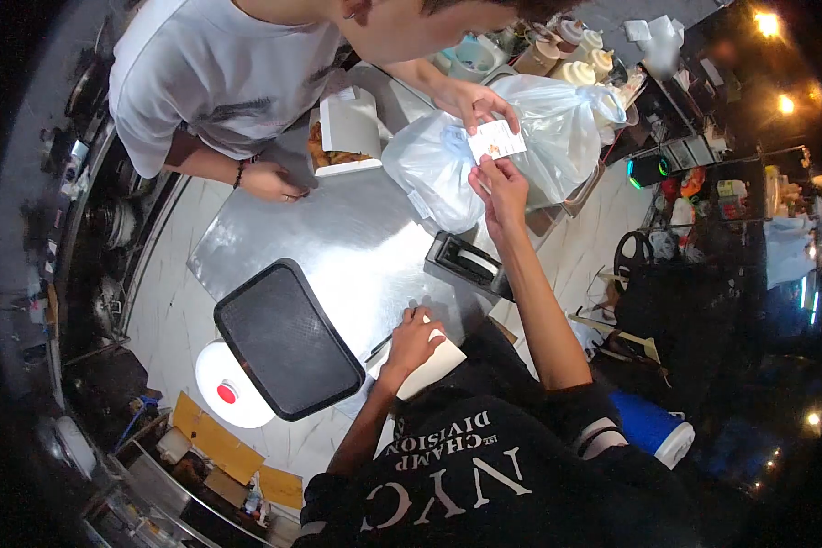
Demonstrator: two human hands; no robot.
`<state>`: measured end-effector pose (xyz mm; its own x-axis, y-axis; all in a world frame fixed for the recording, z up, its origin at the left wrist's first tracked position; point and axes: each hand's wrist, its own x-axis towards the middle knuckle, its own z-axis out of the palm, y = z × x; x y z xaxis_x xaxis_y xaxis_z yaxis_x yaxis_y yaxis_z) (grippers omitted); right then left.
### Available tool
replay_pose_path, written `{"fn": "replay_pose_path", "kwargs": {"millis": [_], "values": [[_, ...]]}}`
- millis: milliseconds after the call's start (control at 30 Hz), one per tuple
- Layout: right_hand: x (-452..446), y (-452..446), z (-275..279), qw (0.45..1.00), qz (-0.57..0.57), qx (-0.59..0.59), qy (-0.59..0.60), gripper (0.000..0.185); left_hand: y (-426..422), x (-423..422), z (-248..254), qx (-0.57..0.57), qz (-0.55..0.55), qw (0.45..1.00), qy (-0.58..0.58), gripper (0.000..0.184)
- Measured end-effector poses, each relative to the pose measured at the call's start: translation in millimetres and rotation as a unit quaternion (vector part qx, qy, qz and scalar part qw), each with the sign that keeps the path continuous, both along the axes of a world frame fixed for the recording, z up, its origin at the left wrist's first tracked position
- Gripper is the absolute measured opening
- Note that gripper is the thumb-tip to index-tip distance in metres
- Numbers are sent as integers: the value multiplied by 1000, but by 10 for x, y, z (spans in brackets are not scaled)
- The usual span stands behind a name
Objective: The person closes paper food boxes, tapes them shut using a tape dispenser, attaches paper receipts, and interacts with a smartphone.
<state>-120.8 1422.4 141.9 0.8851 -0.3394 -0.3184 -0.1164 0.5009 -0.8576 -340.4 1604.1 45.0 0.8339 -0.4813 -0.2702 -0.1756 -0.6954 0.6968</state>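
Observation:
My right hand (500, 196) reaches forward and pinches the lower edge of a small white printed slip (497, 140). Another person's hand (478, 103) has hold of the slip's upper edge. Close to the counter's near edge, my left hand (413, 345) rests on a pale cream carton (432, 367), its fingers spread. Part of that carton is hidden by the hand and my black shirt. Just beyond the slip stand two tied white plastic bags, one on the left (434, 173) and one on the right (553, 128); their contents cannot be made out.
Across the metal counter (283, 219), a person in a white shirt stands near an open white box of fried-looking food (345, 142). A black tray (288, 338) overlaps a round white lid (228, 388). A black dispenser (466, 263) is beside my right forearm. Squeeze bottles (586, 64) line the back.

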Motion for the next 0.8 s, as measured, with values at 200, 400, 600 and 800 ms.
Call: {"fn": "replay_pose_path", "kwargs": {"millis": [200,400,600,800], "values": [[-54,-31,7,999,-16,-51,-3,13,2,-8,-28,-3,3,1000,-7,16],[-99,-87,18,998,-4,-62,-20,14,8,-27,-26,1,2,1000,-27,16],[-588,-318,573,938,92,-333,-28,35,-6,-7,-68,8,1,1000,-20,16],[-853,-713,1344,914,73,-391,-82,34,9,-42,-44,-9,7,1000,-14,15]]}}
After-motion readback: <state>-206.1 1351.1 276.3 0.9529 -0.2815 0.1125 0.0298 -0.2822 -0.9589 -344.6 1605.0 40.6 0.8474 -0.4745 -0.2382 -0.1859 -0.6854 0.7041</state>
